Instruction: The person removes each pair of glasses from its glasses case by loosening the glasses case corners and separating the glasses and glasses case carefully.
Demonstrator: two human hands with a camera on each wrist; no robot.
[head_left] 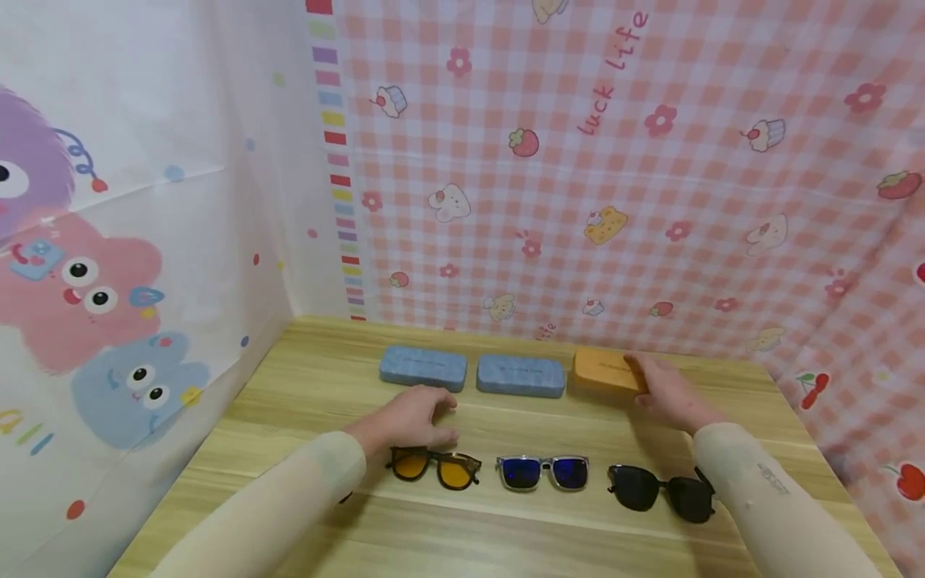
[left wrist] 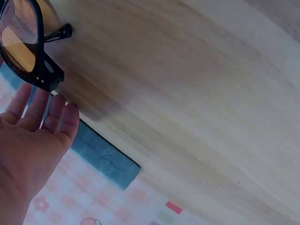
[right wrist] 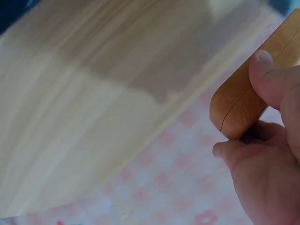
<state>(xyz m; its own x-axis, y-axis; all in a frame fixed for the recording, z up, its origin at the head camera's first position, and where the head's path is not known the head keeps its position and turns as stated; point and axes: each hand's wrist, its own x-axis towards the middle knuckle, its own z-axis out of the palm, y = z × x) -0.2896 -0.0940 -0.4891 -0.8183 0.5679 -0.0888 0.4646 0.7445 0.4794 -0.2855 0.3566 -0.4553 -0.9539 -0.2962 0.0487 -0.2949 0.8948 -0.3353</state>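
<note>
At the back right, my right hand (head_left: 672,392) grips the right end of an orange glasses case (head_left: 601,371). In the right wrist view the thumb lies on one side of the orange case (right wrist: 236,107), with fingers around its other side. My left hand (head_left: 413,417) is over the table with fingers loosely bent, holding nothing. It is between the left blue glasses case (head_left: 422,369) and the black-framed glasses with amber lenses (head_left: 433,467). These amber glasses (left wrist: 35,75) also show by the fingertips in the left wrist view.
A second blue glasses case (head_left: 520,377) stands between the other two cases. Sunglasses with a clear frame and blue lenses (head_left: 542,473) lie front centre, and black sunglasses (head_left: 661,491) lie near the right forearm. A checked pink cloth (head_left: 549,185) hangs behind the wooden table (head_left: 520,534).
</note>
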